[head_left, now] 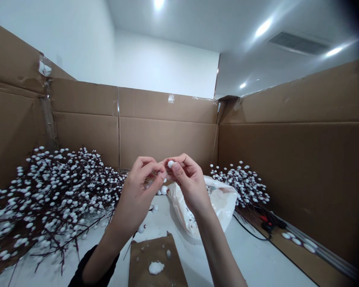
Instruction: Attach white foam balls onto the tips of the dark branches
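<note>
In front of me my left hand (143, 181) is closed, its thumb and fingers pinching a berry branch whose stem is mostly hidden behind the hand. White berries (164, 190) of that branch show just below the fingertips, and others (141, 228) appear lower down by the wrist. Close beside it, my right hand (189, 179) grips a small white ball (170, 164) between thumb and forefinger. The two hands' fingertips nearly meet. Under them lies a brown cardboard piece (149, 249) bearing a white blob (156, 267).
A white plastic bag (224, 199) with small white balls inside stands behind my right forearm. Piles of berry branches lie at left (62, 191) and right (242, 183). A black cable (253, 235) leads toward a red and black tool (266, 223). Cardboard walls (167, 135) surround the white table.
</note>
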A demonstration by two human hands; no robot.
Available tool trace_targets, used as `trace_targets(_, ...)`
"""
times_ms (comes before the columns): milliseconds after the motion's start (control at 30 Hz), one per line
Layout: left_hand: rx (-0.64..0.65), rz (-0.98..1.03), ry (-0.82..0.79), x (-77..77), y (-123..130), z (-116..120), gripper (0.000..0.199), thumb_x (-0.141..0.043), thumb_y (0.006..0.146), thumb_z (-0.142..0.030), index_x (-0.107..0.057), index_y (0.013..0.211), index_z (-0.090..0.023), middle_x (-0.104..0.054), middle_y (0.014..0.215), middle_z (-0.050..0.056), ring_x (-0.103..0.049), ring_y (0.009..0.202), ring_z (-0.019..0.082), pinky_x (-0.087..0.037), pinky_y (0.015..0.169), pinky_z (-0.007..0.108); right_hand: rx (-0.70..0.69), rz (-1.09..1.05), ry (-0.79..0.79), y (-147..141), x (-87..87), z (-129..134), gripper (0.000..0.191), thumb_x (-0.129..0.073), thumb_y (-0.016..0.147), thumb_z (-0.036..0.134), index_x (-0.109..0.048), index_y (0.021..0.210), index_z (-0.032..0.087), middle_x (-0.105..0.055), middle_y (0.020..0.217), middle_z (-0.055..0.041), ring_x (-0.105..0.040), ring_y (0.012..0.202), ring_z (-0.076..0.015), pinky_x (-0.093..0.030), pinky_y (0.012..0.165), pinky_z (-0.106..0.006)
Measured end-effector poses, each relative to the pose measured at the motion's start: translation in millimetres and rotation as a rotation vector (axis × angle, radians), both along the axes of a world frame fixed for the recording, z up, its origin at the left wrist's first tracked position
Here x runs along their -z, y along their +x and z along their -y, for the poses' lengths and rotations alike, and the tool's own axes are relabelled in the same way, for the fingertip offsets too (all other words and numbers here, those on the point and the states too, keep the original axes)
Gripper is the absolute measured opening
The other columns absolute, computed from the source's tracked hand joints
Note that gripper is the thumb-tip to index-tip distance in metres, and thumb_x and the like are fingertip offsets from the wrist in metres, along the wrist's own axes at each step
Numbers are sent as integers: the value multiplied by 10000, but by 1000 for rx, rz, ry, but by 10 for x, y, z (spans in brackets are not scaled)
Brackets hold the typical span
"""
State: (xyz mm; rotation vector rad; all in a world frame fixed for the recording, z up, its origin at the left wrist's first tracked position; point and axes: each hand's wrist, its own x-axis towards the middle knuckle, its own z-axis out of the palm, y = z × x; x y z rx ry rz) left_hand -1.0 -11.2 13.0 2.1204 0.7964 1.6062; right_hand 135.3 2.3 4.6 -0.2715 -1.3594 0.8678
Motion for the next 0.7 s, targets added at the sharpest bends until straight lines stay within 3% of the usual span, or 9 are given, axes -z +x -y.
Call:
trace_targets(433, 11, 10, 0, -3, 27, 17, 152, -496, 904, -254, -617, 828, -200, -461, 964, 11, -513, 827, 99, -460, 685, 191, -79, -42, -81, 16, -17, -8, 222, -700, 791, 371, -617, 678, 199, -679, 829, -11, -629, 751, -106, -538, 695, -211)
trace_targets(700, -1, 36, 17, -5, 33, 15, 144, -506, 899, -239, -621, 825, -195, -463, 968, 21, -516, 859, 106, -468, 677, 180, -36, -54, -82, -10, -7, -10, 236, -712, 772, 399, -614, 678, 205, -679, 853, -18, -628, 769, -122, -548, 718, -246)
